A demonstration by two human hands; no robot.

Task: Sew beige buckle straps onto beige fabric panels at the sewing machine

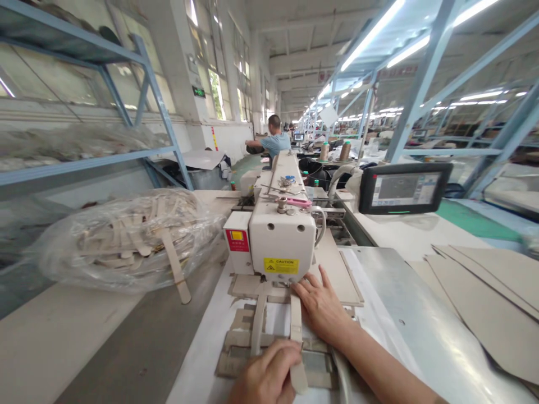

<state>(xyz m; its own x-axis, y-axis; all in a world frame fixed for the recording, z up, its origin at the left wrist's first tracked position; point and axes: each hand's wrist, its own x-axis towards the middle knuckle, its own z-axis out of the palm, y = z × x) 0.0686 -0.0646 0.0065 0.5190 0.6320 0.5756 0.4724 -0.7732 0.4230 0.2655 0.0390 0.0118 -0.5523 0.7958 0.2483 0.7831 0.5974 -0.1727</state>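
A beige strap [296, 320] runs toward me from beneath the head of a white sewing machine [283, 238]. Its near end is pinched between the thumb and fingers of my left hand [269, 373]. My right hand [322, 306] lies beside the strap's far end, fingers spread, fingertips touching the material under the machine head. A second beige strap [259, 320] lies parallel on the left. Both cross a taped template frame [236, 339] on a white sheet. A flat beige panel [337, 275] sits right of the machine head; the needle area is partly hidden.
A clear plastic bag [138, 241] of beige straps lies left, one strap [174, 266] hanging out. Cut beige panels [484, 314] are stacked right. A control screen [406, 188] stands behind them. Pink-handled snips [298, 202] rest on the machine. A person [278, 140] works farther back.
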